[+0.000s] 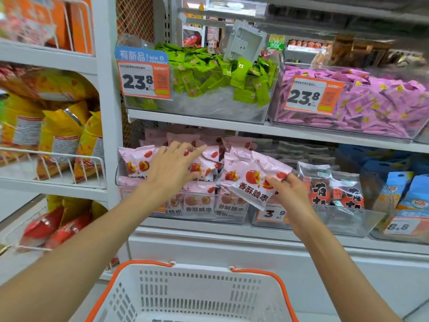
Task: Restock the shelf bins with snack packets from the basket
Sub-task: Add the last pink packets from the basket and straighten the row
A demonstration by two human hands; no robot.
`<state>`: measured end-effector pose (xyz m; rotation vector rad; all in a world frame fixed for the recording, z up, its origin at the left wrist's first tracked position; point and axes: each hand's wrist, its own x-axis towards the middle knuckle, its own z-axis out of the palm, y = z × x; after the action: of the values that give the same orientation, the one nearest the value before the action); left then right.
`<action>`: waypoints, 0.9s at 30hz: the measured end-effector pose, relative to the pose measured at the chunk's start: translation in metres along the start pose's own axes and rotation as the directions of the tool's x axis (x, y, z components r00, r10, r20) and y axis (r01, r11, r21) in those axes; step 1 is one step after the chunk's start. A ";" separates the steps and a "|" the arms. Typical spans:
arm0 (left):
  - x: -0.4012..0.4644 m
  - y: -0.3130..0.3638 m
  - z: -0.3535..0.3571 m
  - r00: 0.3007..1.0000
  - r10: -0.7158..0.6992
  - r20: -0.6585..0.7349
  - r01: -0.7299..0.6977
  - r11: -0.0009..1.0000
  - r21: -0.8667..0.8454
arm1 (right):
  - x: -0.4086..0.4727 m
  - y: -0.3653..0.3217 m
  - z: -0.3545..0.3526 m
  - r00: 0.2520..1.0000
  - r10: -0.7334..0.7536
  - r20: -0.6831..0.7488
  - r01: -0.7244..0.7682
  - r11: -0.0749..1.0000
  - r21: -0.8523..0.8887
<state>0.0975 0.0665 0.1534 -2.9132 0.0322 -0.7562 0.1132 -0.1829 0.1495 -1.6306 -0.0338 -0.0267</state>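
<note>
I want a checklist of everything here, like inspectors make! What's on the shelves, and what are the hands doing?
Surface: white shelf carrying clear bins.
Job's things: pink snack packets fill the clear bin; one pink packet held tilted in front of it; white basket with orange rim below, contents out of view.
Clutter: green packets, purple packets, dark packets, price tags.
Hands: left hand lies flat on the stacked packets; right hand pinches the held packet.
Cables: nothing seen.
Surroundings: yellow bags in wire racks at left.
</note>
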 end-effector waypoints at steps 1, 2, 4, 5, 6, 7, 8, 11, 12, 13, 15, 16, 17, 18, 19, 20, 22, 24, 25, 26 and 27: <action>0.002 0.001 0.002 1.000 0.030 -0.006 -0.030 0.998 0.047 | 0.000 0.001 0.003 1.000 -0.001 -0.001 0.001 1.000 -0.011; 0.004 0.003 0.004 0.999 0.051 -0.012 -0.050 0.996 0.074 | 0.000 0.002 0.004 1.000 -0.002 -0.001 0.002 1.000 -0.014; 0.009 0.003 0.006 0.999 0.031 -0.024 -0.029 0.997 0.065 | 0.001 0.002 0.005 1.000 -0.011 -0.006 0.011 1.000 -0.011; 0.011 0.001 0.007 1.000 -0.005 -0.027 0.006 0.999 0.043 | 0.002 0.002 0.006 1.000 -0.019 -0.013 0.019 1.000 -0.006; 0.011 -0.002 0.008 0.998 -0.057 -0.032 0.057 0.998 0.006 | 0.003 0.002 0.006 0.999 -0.026 -0.021 0.026 1.000 0.000; 0.011 -0.003 0.009 0.993 -0.109 -0.037 0.108 0.994 -0.034 | 0.003 0.002 0.006 0.999 -0.033 -0.028 0.033 0.999 0.008; 0.010 -0.003 0.011 0.989 -0.142 -0.040 0.139 0.988 -0.060 | 0.003 0.002 0.006 0.999 -0.039 -0.034 0.039 0.999 0.016; 0.007 0.003 0.017 0.993 -0.118 -0.006 0.117 0.991 -0.068 | 0.005 0.003 0.007 0.997 -0.061 -0.048 0.063 0.997 0.033; 0.009 0.003 0.017 0.994 -0.105 0.002 0.105 0.993 -0.058 | 0.005 0.004 0.009 0.997 -0.061 -0.045 0.062 0.998 0.033; 0.010 0.002 0.015 0.995 -0.099 0.012 0.100 0.995 -0.032 | 0.005 0.005 0.011 0.998 -0.055 -0.039 0.056 0.998 0.037; 0.009 -0.001 0.011 0.994 -0.104 0.018 0.104 0.995 0.014 | 0.005 0.004 0.013 0.997 -0.061 -0.040 0.063 0.997 0.054; 0.007 -0.004 0.011 0.994 -0.110 0.012 0.110 0.994 0.003 | 0.005 0.003 0.012 0.996 -0.078 -0.054 0.081 0.995 0.064; 0.003 -0.006 0.010 0.993 -0.117 -0.006 0.117 0.993 -0.033 | 0.006 0.000 0.012 0.991 -0.111 -0.073 0.116 0.991 0.069; -0.002 -0.009 0.010 0.992 -0.117 -0.045 0.113 0.990 -0.088 | 0.006 -0.002 0.011 0.984 -0.155 -0.093 0.161 0.985 0.064; -0.006 -0.011 0.011 0.990 -0.100 -0.099 0.085 0.986 -0.142 | 0.008 -0.006 0.011 0.972 -0.211 -0.107 0.216 0.975 0.042; -0.010 -0.013 0.012 0.987 -0.060 -0.148 0.035 0.985 -0.167 | 0.010 -0.009 0.012 0.956 -0.271 -0.111 0.273 0.962 0.005; -0.016 -0.013 0.015 0.986 0.052 -0.156 -0.072 0.990 -0.120 | 0.016 -0.014 0.018 0.928 -0.366 -0.077 0.361 0.930 -0.065; -0.017 -0.011 0.017 0.990 0.101 -0.094 -0.108 0.991 -0.074 | 0.024 -0.015 0.027 0.910 -0.414 -0.005 0.411 0.904 -0.114; -0.016 -0.009 0.018 0.994 0.087 -0.073 -0.093 0.993 -0.078 | 0.028 -0.015 0.032 0.904 -0.425 0.052 0.428 0.894 -0.136; -0.014 -0.009 0.018 0.995 0.064 -0.071 -0.071 0.993 -0.094 | 0.031 -0.014 0.037 0.896 -0.431 0.107 0.444 0.880 -0.168; -0.013 -0.008 0.019 0.996 0.045 -0.072 -0.052 0.992 -0.111 | 0.036 -0.012 0.040 0.889 -0.434 0.145 0.456 0.869 -0.192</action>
<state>0.0948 0.0771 0.1320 -2.9780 0.1573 -0.8754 0.1481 -0.1422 0.1603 -1.8160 -0.5017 -0.3176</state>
